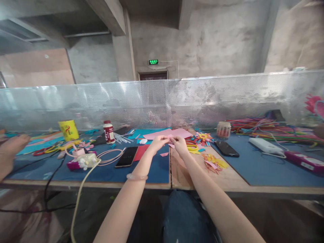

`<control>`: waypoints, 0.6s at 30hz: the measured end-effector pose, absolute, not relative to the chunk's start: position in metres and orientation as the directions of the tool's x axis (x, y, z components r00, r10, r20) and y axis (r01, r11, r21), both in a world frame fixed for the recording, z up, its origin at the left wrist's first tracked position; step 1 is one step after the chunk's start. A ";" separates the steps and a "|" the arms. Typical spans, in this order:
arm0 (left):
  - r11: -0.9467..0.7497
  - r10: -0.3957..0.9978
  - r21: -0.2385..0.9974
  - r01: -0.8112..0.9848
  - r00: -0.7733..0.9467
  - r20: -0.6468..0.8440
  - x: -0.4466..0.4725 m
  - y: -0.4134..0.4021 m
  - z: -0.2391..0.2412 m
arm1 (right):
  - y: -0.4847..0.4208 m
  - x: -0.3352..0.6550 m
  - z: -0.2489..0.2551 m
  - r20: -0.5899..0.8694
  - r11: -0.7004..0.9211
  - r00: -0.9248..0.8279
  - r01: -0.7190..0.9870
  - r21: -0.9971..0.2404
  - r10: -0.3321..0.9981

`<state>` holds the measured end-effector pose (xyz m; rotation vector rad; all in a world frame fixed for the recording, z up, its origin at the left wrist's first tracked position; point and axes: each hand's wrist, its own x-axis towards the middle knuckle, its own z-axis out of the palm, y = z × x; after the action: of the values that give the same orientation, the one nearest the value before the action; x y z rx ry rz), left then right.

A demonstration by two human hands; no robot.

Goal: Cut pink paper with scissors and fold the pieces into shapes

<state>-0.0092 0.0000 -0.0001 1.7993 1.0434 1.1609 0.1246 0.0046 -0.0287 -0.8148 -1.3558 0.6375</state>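
Note:
My left hand [159, 143] and my right hand [179, 145] meet over the middle of the table, fingertips pinched together. Between them is a small piece of pink paper [169, 137], largely hidden by the fingers. Just behind lies a large pink sheet [183, 132], over blue paper [141, 133]. A small pink scrap [164, 154] rests below my left hand, near a red sheet [140, 152]. Beside my right hand are yellow-handled scissors [192, 148] and a colourful paper flower [203, 137].
Left of my arms lie a phone [127, 156], a Costa bottle [108, 132], a power strip with cables [87, 161] and a yellow can [68, 130]. At right are paper strips [215, 163], another phone [227, 149] and a jar [223, 130]. Another person's hand [12, 150] shows far left.

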 end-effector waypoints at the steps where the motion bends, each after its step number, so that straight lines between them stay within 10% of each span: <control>1: -0.396 0.906 0.888 0.234 0.259 0.335 -0.009 0.001 -0.001 | 0.005 0.124 -0.029 0.588 0.585 0.123 0.067 -0.809 0.799; 18: -0.444 0.889 0.865 0.232 0.233 0.394 -0.010 0.003 -0.001 | 0.003 0.122 -0.029 0.796 0.690 0.128 0.430 -0.582 0.591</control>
<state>-0.0097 0.0032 -0.0006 1.8293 1.0319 1.2324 0.1222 0.0031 -0.0286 -0.8853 -1.4980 0.1425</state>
